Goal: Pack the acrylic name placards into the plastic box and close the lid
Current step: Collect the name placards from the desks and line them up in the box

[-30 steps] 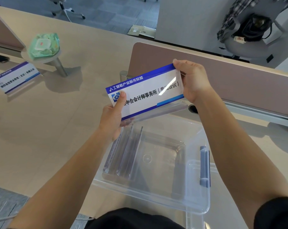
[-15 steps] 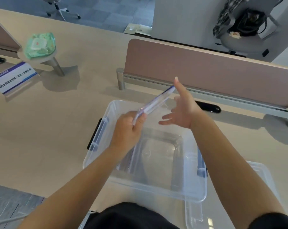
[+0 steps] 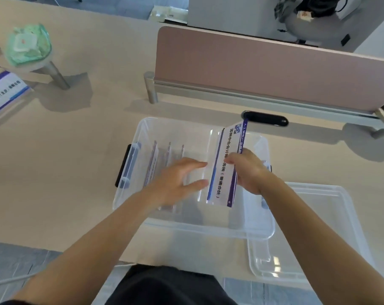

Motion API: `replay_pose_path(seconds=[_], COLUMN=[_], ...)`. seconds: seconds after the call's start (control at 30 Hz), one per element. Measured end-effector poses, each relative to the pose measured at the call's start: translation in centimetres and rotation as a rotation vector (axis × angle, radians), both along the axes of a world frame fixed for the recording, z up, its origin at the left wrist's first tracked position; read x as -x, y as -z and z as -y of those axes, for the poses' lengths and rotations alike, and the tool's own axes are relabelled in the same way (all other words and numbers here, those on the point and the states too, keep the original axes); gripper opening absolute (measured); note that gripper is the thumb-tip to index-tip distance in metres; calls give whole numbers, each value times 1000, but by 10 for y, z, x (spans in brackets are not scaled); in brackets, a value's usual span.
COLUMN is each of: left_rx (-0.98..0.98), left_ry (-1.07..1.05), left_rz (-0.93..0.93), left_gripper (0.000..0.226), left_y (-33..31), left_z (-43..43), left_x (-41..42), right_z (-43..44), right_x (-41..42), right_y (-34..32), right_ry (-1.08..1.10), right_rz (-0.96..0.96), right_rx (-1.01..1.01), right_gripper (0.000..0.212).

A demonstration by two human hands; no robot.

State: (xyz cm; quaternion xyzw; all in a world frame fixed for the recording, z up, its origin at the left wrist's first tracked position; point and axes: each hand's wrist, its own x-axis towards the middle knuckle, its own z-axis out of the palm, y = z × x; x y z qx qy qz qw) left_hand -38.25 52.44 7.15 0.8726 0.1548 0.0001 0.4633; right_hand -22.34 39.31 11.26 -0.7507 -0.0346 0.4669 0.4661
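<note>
Placard (image 3: 225, 166), acrylic, white face with blue bands and dark characters, sits over the right half of the clear plastic box (image 3: 186, 227), turned long side front-to-back, face tilted toward the camera; whether its lower edge touches the box floor cannot be told

Left to right:
- Far left of desk (image 3: 76, 172): another placard (image 3: 5, 93) lying on the surface, blurred; behind it a green packet (image 3: 28, 44) on a small round stand (image 3: 54, 73)
- Box left end: dark latch handle (image 3: 122, 166); 3 placards (image 3: 156, 166) already inside, standing on edge side by side near the left wall
- Left hand (image 3: 175, 183): inside the box, fingers spread and extended, tips at the left clear edge of the held placard; not wrapped around anything
- Right hand (image 3: 246, 170): fingers curled, pinching the held placard at its right blue edge, thumb on the printed face
- Lid (image 3: 318, 227): off, flat on the desk, partly under the box's right end
- Behind: pink divider panel (image 3: 263, 69), black oval grommet (image 3: 266, 118)
</note>
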Motion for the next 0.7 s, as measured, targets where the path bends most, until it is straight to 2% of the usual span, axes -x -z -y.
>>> replay_pose_path(seconds=[0.27, 0.43, 0.53, 0.6, 0.63, 0.7], left_rx=[-277, -461, -538, -562, -562, -553], left_ry=[-60, -157, -196, -215, -229, -265], left_rz=[138, 125, 102, 106, 108, 123], left_gripper=[26, 30, 30, 29, 29, 25], left_y=[26, 38, 46, 49, 49, 49], left_z=[-66, -94, -100, -98, -97, -96], left_x=[8, 22, 27, 26, 25, 23], right_z=[-14, -39, -48, -46, -44, -40], right_x=[31, 42, 42, 40, 39, 36], right_y=[66, 96, 102, 104, 101, 97], right_ry=[-164, -217, -229, -285, -332, -343], right_rz=[51, 73, 132, 289, 451, 654], right_rx=[353, 408, 422, 539, 604, 596], right_gripper=[12, 17, 9, 22, 29, 27])
